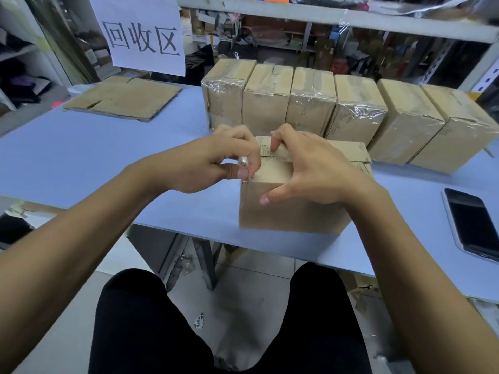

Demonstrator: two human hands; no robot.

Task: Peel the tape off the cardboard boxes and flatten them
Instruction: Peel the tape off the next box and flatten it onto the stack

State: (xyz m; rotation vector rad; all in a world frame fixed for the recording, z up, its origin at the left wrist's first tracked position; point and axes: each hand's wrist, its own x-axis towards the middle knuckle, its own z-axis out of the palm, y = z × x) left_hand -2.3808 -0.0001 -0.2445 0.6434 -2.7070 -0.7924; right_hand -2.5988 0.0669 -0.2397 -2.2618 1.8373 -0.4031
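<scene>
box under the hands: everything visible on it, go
The box is plain brown corrugated cardboard, upright near the table's front edge, in front of a row of taped boxes. Its top flaps look shut, with a seam and faint print. The right hand grips its top, thumb on the front face. The left hand pinches at the top left corner, apparently a clear tape strip.

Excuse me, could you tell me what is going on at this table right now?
A seated person is working on a cardboard box at the near edge of the blue table. The right hand grips the box across its top, while the left hand pinches a strip of tape at the top corner. Six taped boxes wait in a row behind. Flattened cardboard lies at the far left, and a phone on the right.
</scene>
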